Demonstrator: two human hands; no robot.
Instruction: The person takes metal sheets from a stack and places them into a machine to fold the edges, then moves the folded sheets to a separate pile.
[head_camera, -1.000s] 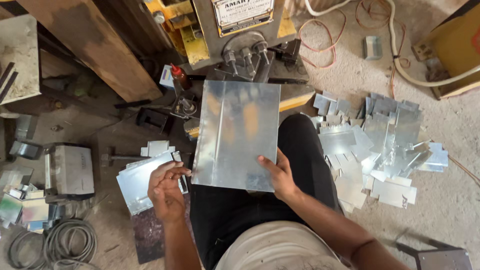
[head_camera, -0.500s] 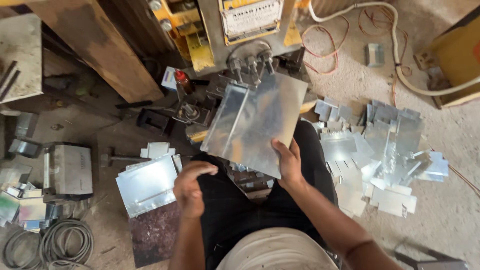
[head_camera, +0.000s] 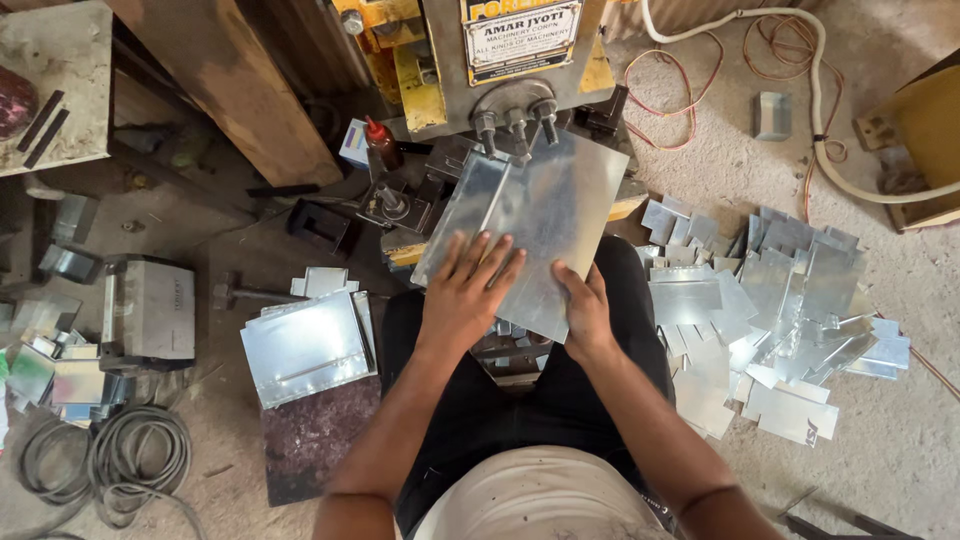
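A dusty concrete floor (head_camera: 880, 450) is seen, lit by even daylight. A coiled grey cable (head_camera: 100, 455) is laid at the lower left, a white hose (head_camera: 830, 130) is run across the upper right, and a wooden beam (head_camera: 230, 90) is leaned at the upper left.

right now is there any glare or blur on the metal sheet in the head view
Head view: daylight is soft and even; the metal sheet shows a pale sheen but no blown-out glare; both the left hand and right hand look sharp; straight edges bow slightly near the frame borders.
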